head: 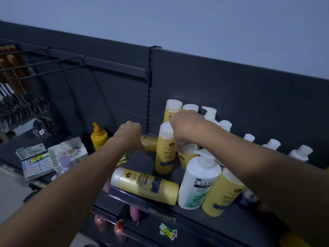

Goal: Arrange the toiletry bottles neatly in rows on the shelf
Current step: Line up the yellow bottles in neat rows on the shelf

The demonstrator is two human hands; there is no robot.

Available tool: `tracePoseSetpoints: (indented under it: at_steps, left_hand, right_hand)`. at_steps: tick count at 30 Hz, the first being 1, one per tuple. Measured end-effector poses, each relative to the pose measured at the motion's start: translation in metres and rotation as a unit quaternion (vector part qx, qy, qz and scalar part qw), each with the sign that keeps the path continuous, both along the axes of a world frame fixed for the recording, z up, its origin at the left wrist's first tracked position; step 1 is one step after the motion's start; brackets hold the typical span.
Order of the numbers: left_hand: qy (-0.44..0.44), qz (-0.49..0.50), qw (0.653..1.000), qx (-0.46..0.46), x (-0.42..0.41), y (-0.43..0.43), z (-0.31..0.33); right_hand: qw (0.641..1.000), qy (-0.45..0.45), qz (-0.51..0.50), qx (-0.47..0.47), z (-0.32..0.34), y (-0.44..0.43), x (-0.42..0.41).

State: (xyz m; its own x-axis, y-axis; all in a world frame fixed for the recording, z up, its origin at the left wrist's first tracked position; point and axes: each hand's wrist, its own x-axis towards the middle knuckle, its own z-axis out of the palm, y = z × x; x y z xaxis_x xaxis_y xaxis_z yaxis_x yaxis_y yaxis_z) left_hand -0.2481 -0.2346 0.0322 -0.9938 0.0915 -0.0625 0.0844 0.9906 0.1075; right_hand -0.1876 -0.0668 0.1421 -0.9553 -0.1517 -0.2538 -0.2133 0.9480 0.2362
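Observation:
On the dark shelf (pixel 142 163) stand and lie several yellow bottles with white caps. My right hand (pixel 185 125) grips the cap of an upright yellow bottle (pixel 164 152) in the middle. My left hand (pixel 129 135) is closed around a yellow bottle lying on its side (pixel 150 143) near the back panel. Another yellow bottle lies flat (pixel 145 184) at the shelf's front edge. A white pump bottle labelled Clear (pixel 197 182) stands to the right, with a tilted yellow bottle (pixel 221 195) leaning beside it. A tall yellow bottle (pixel 171 109) stands at the back.
A row of white pump bottles (pixel 271 144) lines the back panel to the right. An orange-yellow squeeze bottle (pixel 98 136) and boxed goods (pixel 38 163) sit on the shelf to the left. Pink and red bottles (pixel 134 213) fill the shelf below. Wire hooks (pixel 44 63) jut out upper left.

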Motion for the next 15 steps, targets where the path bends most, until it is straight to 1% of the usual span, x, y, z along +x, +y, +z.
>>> tracePoseSetpoints:
  at_steps: [5, 9, 15]
  left_hand:
    - [0.007, -0.031, 0.999, 0.026, -0.009, 0.011, 0.028]
    - [0.029, -0.046, 0.996, 0.076, -0.022, 0.029, 0.046]
    - [0.045, -0.133, 0.988, 0.071, -0.047, 0.038, 0.062]
  right_hand:
    - [0.999, -0.009, -0.042, -0.007, 0.012, 0.027, -0.006]
    - [0.997, -0.01, -0.068, -0.027, 0.015, 0.048, -0.009]
    - [0.995, -0.007, -0.079, -0.057, 0.008, 0.07, -0.014]
